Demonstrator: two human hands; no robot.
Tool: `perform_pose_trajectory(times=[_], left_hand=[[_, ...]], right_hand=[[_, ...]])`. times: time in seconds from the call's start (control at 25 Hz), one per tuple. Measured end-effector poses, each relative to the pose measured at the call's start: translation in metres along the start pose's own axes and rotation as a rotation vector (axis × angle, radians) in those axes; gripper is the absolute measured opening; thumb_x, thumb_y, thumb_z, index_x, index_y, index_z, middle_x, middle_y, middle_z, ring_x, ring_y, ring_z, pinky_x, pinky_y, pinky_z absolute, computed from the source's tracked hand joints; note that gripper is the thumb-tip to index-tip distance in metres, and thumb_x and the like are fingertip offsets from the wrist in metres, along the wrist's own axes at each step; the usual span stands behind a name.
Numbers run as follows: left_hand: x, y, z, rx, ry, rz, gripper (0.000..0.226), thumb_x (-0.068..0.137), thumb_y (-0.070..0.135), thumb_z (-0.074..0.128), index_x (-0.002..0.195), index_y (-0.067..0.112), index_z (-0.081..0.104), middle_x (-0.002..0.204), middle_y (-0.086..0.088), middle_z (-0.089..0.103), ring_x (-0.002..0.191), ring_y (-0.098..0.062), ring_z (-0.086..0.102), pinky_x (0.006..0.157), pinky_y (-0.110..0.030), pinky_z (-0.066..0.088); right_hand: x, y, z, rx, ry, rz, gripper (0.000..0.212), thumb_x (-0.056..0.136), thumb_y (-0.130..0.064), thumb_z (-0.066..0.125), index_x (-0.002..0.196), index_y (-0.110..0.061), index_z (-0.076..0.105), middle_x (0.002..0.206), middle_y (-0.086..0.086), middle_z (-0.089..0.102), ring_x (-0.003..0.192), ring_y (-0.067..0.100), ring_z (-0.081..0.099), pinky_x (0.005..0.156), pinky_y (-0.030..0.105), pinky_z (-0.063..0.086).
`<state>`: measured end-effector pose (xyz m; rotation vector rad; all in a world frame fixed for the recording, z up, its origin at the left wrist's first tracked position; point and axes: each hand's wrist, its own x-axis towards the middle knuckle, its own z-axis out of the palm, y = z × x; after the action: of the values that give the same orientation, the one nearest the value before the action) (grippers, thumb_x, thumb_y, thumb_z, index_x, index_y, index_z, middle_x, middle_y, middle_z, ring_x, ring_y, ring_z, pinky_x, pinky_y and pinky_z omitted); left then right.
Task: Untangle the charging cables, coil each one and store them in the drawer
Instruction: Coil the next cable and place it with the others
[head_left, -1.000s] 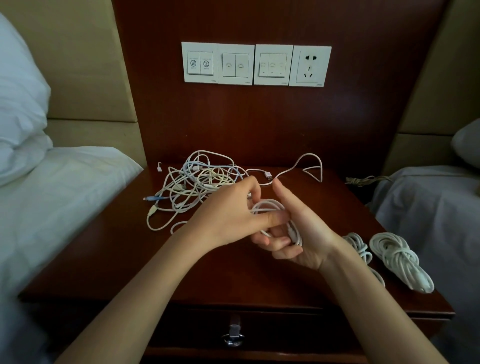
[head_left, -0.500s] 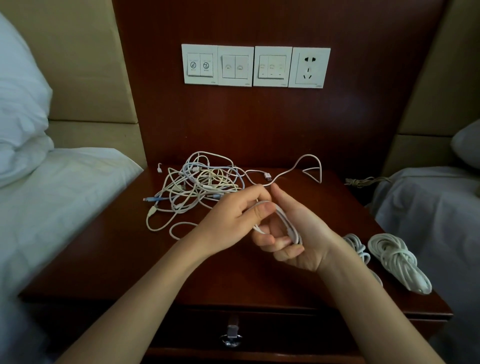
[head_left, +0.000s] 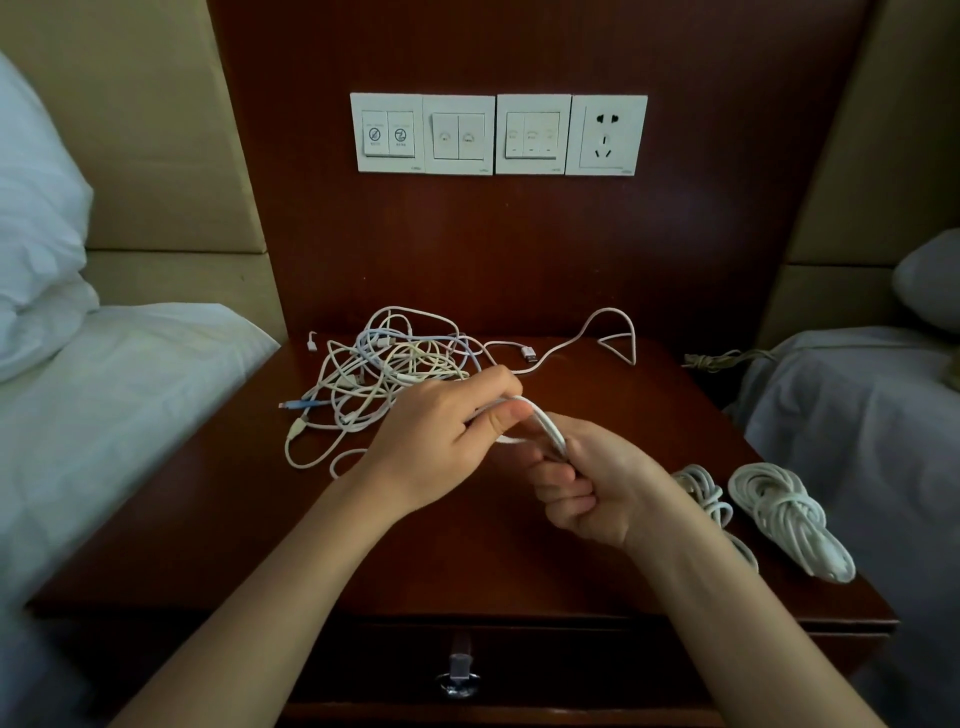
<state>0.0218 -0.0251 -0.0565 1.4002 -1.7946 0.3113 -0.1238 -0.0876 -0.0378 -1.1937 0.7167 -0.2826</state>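
Note:
A tangle of white and pale blue charging cables (head_left: 395, 371) lies at the back left of the dark wooden nightstand (head_left: 260, 519). My right hand (head_left: 597, 483) grips a small coil of white cable (head_left: 545, 423) in its curled fingers. My left hand (head_left: 447, 441) pinches the same cable's loop between thumb and fingers, just left of the right hand. The cable's free end with a USB plug (head_left: 529, 355) trails back to a loop (head_left: 618, 338) at the rear. Two coiled white cables (head_left: 789, 519) (head_left: 709, 499) lie at the right front. The drawer (head_left: 460, 670) below is closed.
White bedding (head_left: 104, 415) borders the nightstand on the left, and a second bed (head_left: 857, 441) on the right. Wall switches and a socket (head_left: 498, 134) sit on the wooden panel behind. A brownish cord (head_left: 711, 358) lies in the gap at the right rear.
My right hand's fingers have closed round the coil, its thumb folded down. My left hand has brought the cable loop over toward the right hand. Both hands sit slightly lower.

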Motion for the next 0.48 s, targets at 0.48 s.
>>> perform_pose_trajectory(times=[0.48], left_hand=[[0.014,0.031,0.006,-1.054,0.004,-0.850,0.022,0.096,0.020,0.046,0.077,0.011,0.050,0.041,0.005,0.031,0.030,-0.004,0.018,0.033,-0.017,0.010]], right_hand=[[0.006,0.012,0.005,-0.463,0.588,-0.914,0.039,0.087,-0.044,0.052,0.052,-0.027,0.047,0.038,-0.013,0.041,0.039,0.004,0.034,0.042,0.015,0.022]])
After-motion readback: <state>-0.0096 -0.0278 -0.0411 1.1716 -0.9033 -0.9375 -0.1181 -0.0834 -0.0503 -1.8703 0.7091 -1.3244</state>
